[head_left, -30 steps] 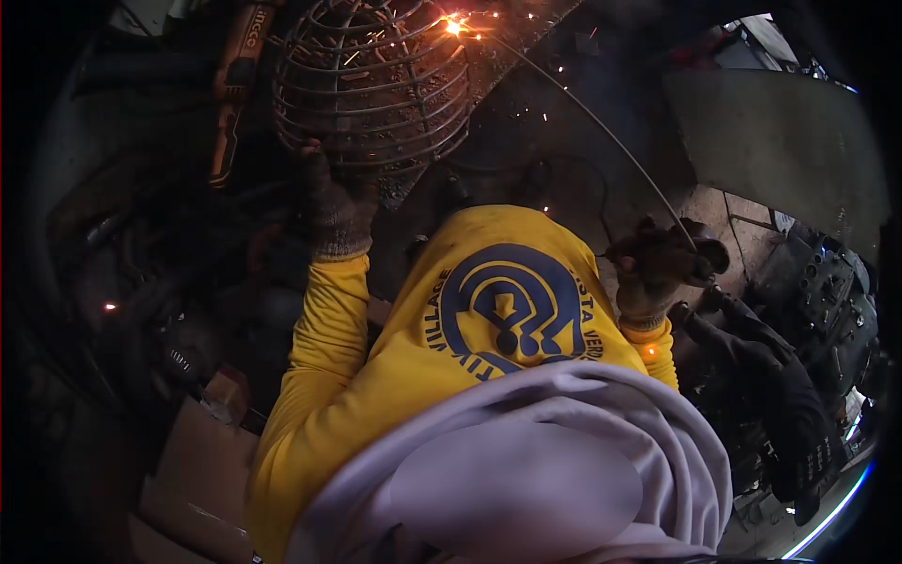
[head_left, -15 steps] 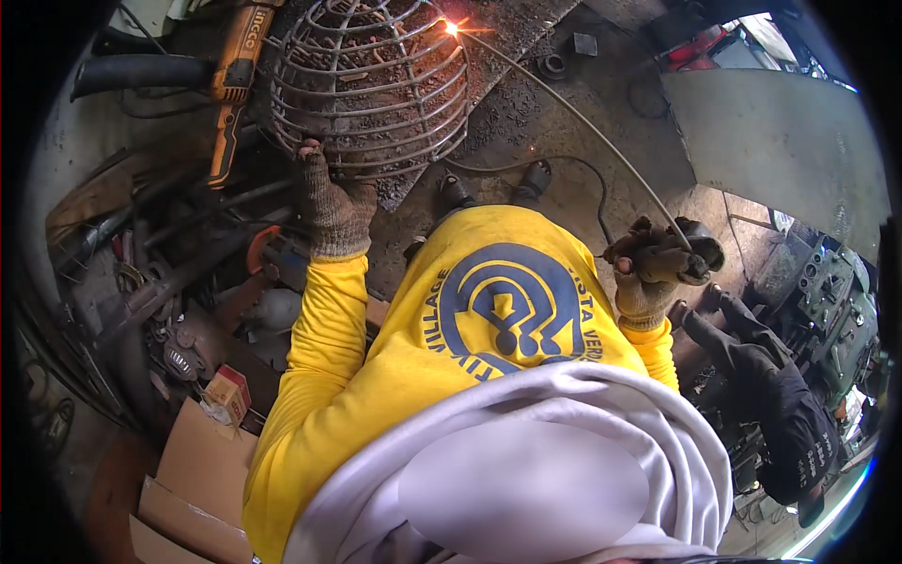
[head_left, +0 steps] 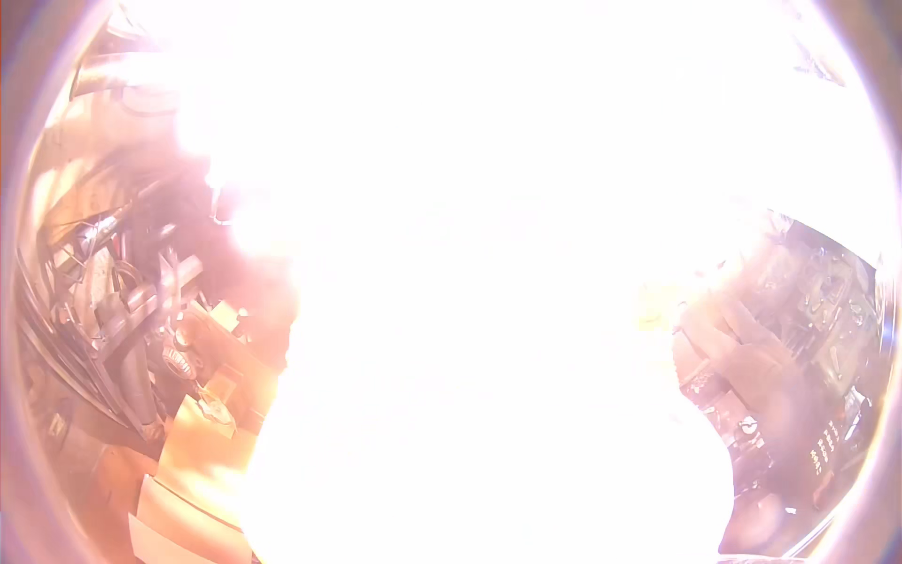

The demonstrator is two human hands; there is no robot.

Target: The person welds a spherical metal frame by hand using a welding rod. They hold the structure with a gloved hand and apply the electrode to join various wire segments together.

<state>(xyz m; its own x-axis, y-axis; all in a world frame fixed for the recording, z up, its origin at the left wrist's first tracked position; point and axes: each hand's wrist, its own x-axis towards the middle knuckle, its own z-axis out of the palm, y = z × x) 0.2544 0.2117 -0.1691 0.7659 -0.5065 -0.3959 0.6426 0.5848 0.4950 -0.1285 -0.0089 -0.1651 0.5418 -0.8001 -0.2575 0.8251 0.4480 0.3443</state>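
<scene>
Workshop background survives only at the left and right margins; white glare floods the whole middle and top. Inside it neither the left hand nor the right hand can be made out, so I cannot tell whether either is spread or gripping. Half a second ago the left hand lay against the wire cage at the top and the right hand held the long rod reaching to a glowing spot on that cage; both things are now lost in the white. A faint yellow trace of the right sleeve (head_left: pixel 660 305) remains. Farther out on the left, the cardboard box (head_left: pixel 202 461) lies where it did, its edge running up to the washed-out outline of the body, leaving little visible room there. Beyond it sits the metal clutter (head_left: pixel 132 329), crowded toward the curved rim, with the dark handle (head_left: pixel 117 75) of the power tool pale and half burnt out above. On the right, a co-worker (head_left: pixel 756 371) in dark clothing is close by the body's outline, with machinery (head_left: pixel 836 291) behind. How much floor lies free between cannot be judged.
</scene>
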